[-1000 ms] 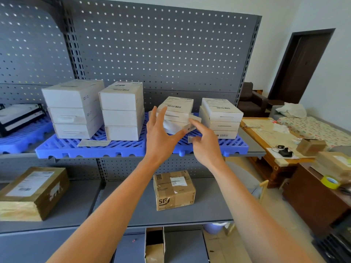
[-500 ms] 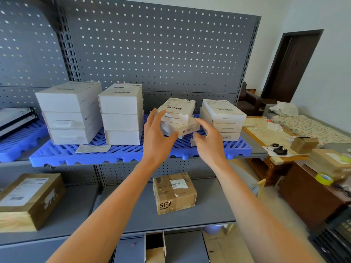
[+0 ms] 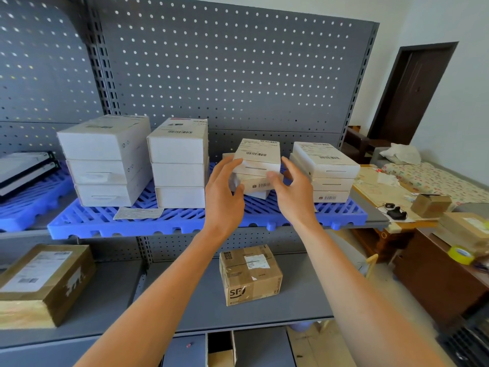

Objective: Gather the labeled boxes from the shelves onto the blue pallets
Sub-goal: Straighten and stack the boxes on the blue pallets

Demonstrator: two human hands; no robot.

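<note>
A blue pallet (image 3: 185, 221) lies on the upper grey shelf and carries several stacks of labeled white boxes. The tall stacks stand at left (image 3: 105, 144) and centre-left (image 3: 177, 147); a low stack (image 3: 325, 160) is at right. Between them sits a crooked stack of small white boxes (image 3: 258, 154). My left hand (image 3: 223, 197) presses its left side, fingers on the top box, thumb lower. My right hand (image 3: 293, 194) clasps its right front corner. On the lower shelf rest a brown SF box (image 3: 251, 276) and a larger brown labeled box (image 3: 45, 282).
A second blue pallet (image 3: 31, 207) with flat dark-edged boxes is at far left. A paper slip (image 3: 137, 213) lies on the main pallet's front. To the right stand a wooden table (image 3: 370, 186), more cardboard boxes (image 3: 465, 229), yellow tape (image 3: 461, 254) and a dark doorway (image 3: 412, 91).
Both hands moved forward from open in front of the shelf and closed onto the sides of the small middle stack. The view has drawn closer to the shelf.
</note>
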